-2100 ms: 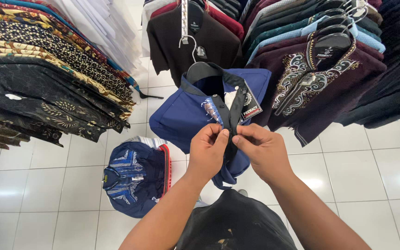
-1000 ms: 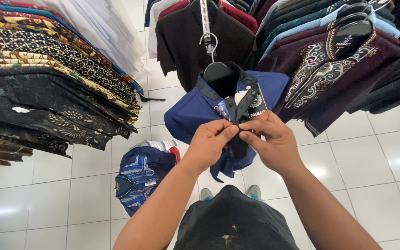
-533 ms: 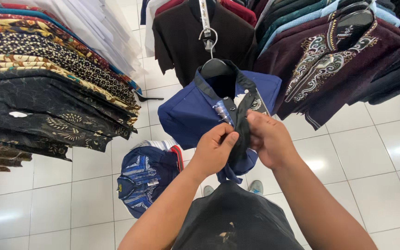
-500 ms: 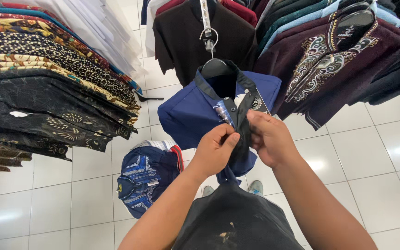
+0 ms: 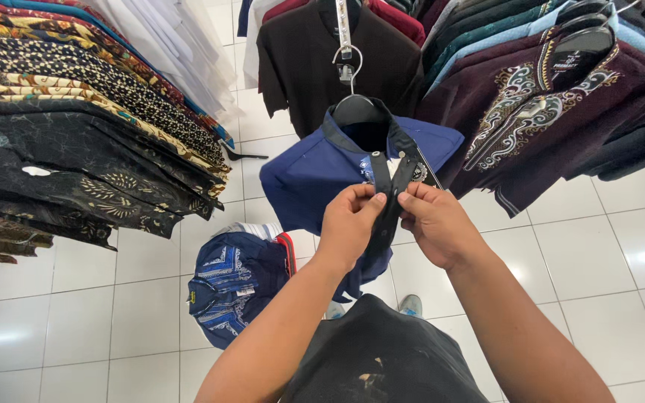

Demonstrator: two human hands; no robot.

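Nearest the camera, the person's black garment (image 5: pixel 382 358) filled the lower frame, with both bare forearms reaching up from it.

The left hand (image 5: pixel 349 227) was closed, thumb and fingertips pinched on the left edge of the dark placket (image 5: pixel 390 205) of a blue shirt (image 5: pixel 315 175). The right hand (image 5: pixel 438 224) was closed likewise, pinching the placket's right edge, directly beside the left hand; the fingertips of the two nearly met across the strip.

The blue shirt hung just beyond the hands on a black hanger (image 5: pixel 356 110), its collar open. A small tag (image 5: pixel 421 170), dark with pale print, lay at the shirt's front just above the right hand.

Below and left of the left hand, a patterned blue shirt (image 5: pixel 237 287) with a red edge lay against the white tiled floor (image 5: pixel 599 246). Grey shoes (image 5: pixel 410 304) showed beneath the hands.

Beyond the right hand hung a maroon shirt (image 5: pixel 546 112) with pale embroidery on its chest, on a black hanger bearing a small white label. Beyond the left hand, a black shirt (image 5: pixel 322 67) hung from a metal hook with a narrow white strip. Far left of the left hand, a rail of dark patterned shirts (image 5: pixel 76 142) was stacked in a row.
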